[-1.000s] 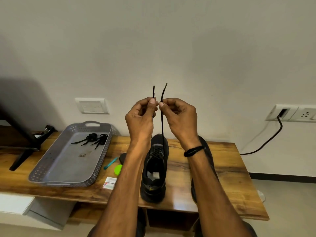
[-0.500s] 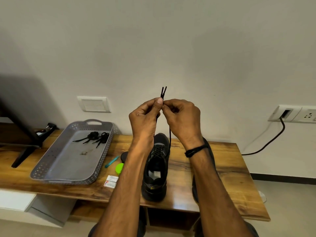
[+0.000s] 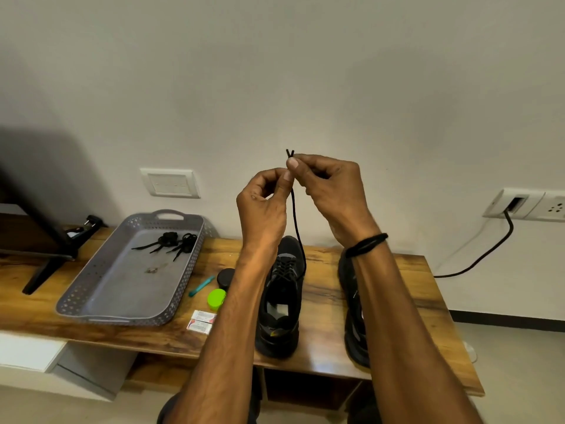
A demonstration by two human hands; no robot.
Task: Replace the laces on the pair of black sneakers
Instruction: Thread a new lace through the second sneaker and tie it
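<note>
Left hand [image 3: 264, 198] lowered, at 8 o'clock of right hand [image 3: 328, 185], whose grip pinches both lace [image 3: 296, 221] tips, left grip curled, hold unclear

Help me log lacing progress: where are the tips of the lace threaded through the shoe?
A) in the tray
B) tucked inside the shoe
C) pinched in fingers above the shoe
C: the right hand pinches both tips of the lace above the shoe.
</note>
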